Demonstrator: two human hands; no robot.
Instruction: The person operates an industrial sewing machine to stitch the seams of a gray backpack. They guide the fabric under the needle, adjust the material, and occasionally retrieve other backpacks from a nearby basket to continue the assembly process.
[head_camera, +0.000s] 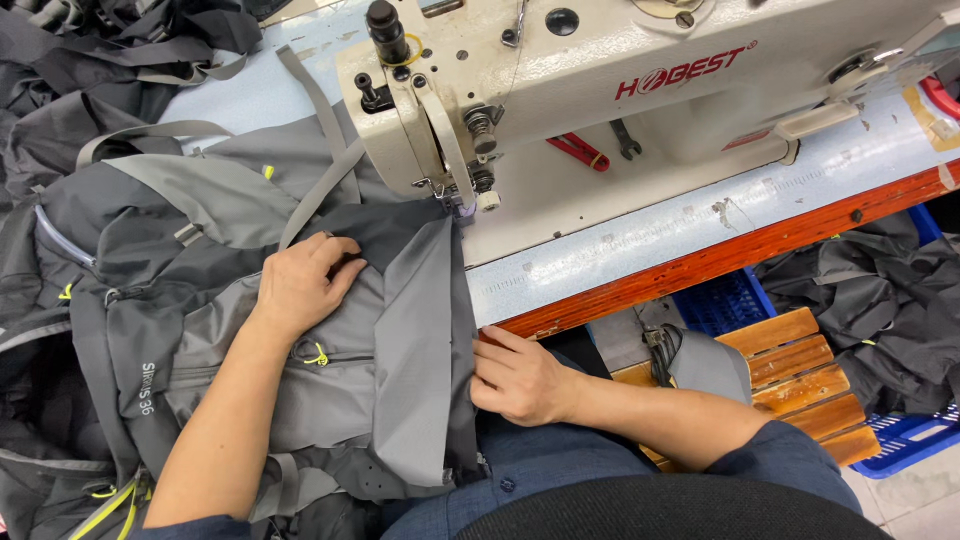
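Feeding a grey backpack (250, 300) under the sewing machine (600, 90), I press my left hand (300, 285) flat, fingers spread open, on its dark panel near the needle. My right hand (520, 380) pinches the folded edge strip (425, 340) at the counter (700, 225) rim. This fabric looks soft, floppy and bulky; seams and edges seem the best places to grip.
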